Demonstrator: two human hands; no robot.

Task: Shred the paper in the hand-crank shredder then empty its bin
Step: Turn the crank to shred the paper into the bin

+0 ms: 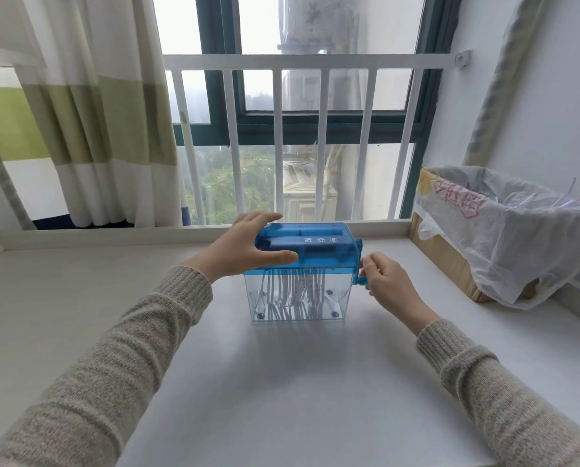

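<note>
A hand-crank shredder with a blue top (319,246) stands on a clear plastic bin (336,306) in the middle of the white table (282,382). White paper strips (297,293) hang from the cutter down into the bin and pile at its bottom. My left hand (245,247) grips the left end of the blue top, thumb on the near side and fingers over the far edge. My right hand (384,281) is closed on the blue crank handle (361,276) at the shredder's right side. No uncut paper shows above the slot.
A cardboard box lined with a white plastic bag (504,230) stands at the right, with a few shreds in it. White window bars (278,139) and a raised ledge run behind the shredder. Striped curtains (89,129) hang at the left.
</note>
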